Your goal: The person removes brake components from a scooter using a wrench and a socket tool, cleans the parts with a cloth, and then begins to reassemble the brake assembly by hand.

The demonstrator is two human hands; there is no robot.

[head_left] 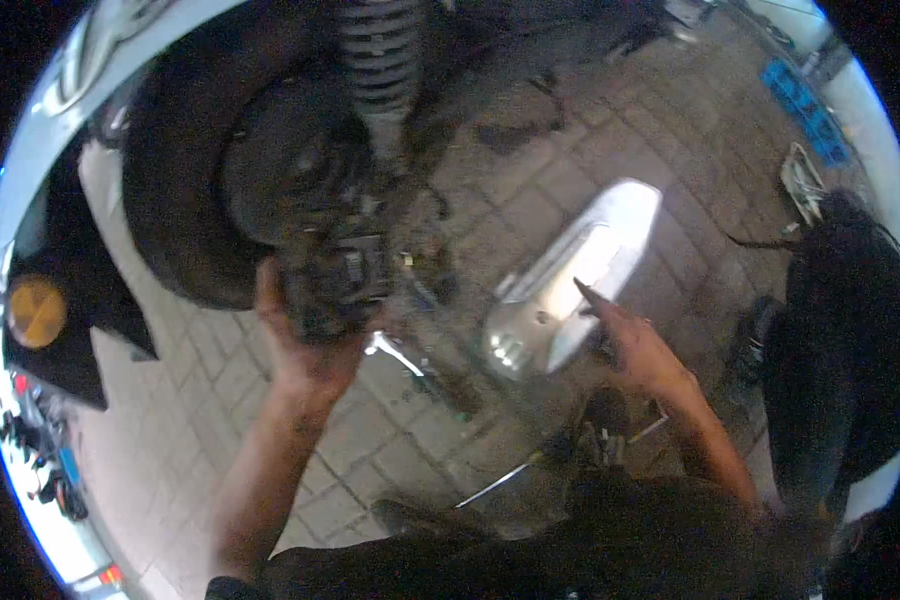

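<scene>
My left hand [315, 345] is wrapped from below around a dark, blocky mechanical part [338, 285]. The thumb lies up its left side, and most of the fingers are hidden behind it. This part sits right beside a black-tyred wheel [175, 200], under a shock absorber with a coil spring [380, 60]. My right hand [635, 345] is stretched over the near right side of a long, shiny silver-white cover [595, 260] on the paving. Its forefinger points across the cover and the fingers are apart; whether it touches the cover I cannot tell.
A bright metal tool [398, 354] lies right of my left hand. A thin rod [500, 483] is near my legs. At left hangs a dark flap with an orange round reflector [37, 311]. A blue plastic grid [805, 112] lies far right, beyond a large dark cloth-like shape [835, 350].
</scene>
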